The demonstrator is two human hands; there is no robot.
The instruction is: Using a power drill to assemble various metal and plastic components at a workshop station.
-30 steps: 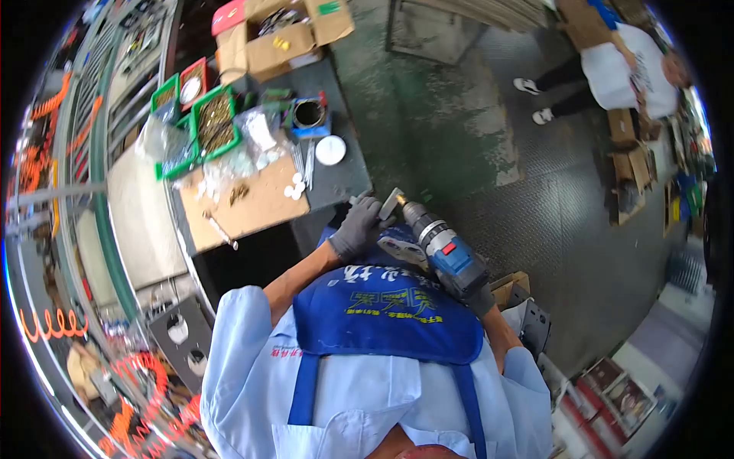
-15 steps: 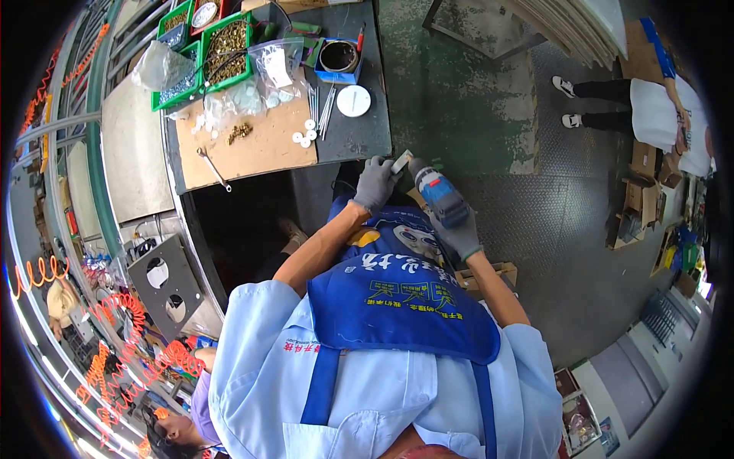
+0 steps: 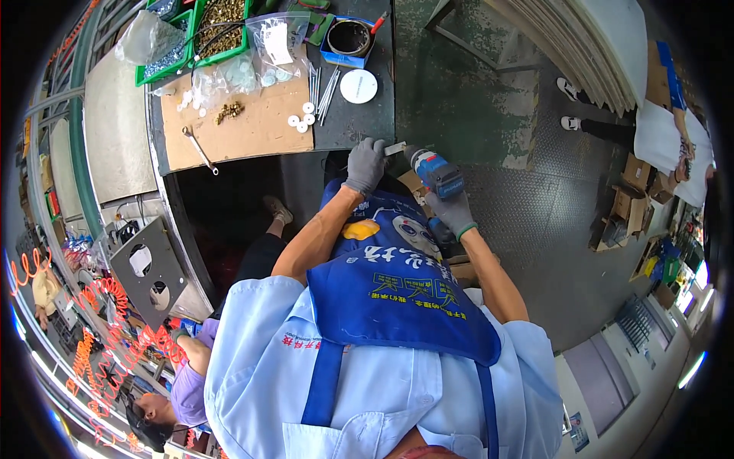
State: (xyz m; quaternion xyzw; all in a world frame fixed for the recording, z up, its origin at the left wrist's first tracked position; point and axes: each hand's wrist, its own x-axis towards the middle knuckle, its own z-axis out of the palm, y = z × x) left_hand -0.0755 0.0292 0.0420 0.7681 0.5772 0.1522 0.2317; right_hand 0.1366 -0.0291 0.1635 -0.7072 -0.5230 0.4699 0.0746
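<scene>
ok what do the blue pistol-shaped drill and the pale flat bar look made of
The blue pistol-shaped drill seems cased in matte moulded plastic, given its solid colour. The pale flat bar may be dull metal: greyish, crisp-edged, but too small to confirm.

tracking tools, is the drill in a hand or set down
In hand: the gloved right hand grips the drill, close to the thin piece in the left hand.

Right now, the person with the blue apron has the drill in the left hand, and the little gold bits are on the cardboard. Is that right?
Not quite: the head view shows the drill in the right hand. The gold bits are on the cardboard.
</scene>
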